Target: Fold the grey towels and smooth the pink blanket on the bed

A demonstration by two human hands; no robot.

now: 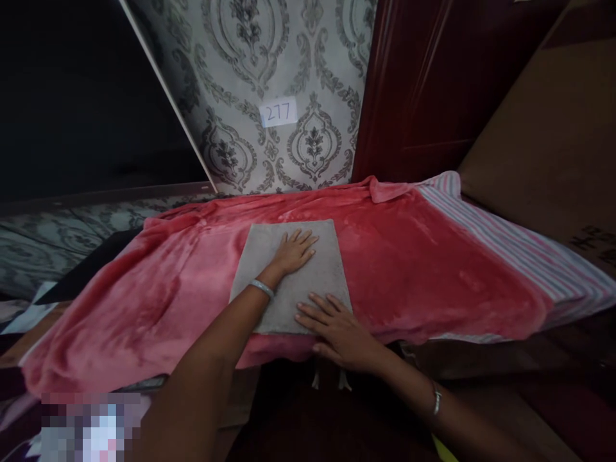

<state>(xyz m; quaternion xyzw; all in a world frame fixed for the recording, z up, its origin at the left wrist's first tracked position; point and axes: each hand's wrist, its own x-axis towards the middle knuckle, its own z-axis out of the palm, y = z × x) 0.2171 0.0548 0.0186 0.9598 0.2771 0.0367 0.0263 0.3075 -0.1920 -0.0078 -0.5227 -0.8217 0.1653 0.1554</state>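
- Fingers [303,238] of the left hand [290,254] are spread and laid flat, palm down, gripping nothing; they rest just towards 12 o'clock from the middle of the grey cloth [301,282].
- Right hand [341,335] also has its fingers parted and straight, closed on nothing; it touches the cloth's 5 o'clock corner, its thumb over the near edge.
- Grey cloth, a smooth rectangle, lies flat at the centre of the view on a red blanket [409,276], which spreads out towards 9 and 3 o'clock.
- Striped fabric [520,250] borders the blanket at 3 o'clock.
- Bands circle both wrists: one bracelet [262,289] on the left, one bangle [437,399] on the right.
- Patterned wall [308,64] at 12 o'clock bears a white card [279,112] reading 277.
- Dark screen [86,96] stands at 10 o'clock, a deep-red panel [433,83] at 1 o'clock.
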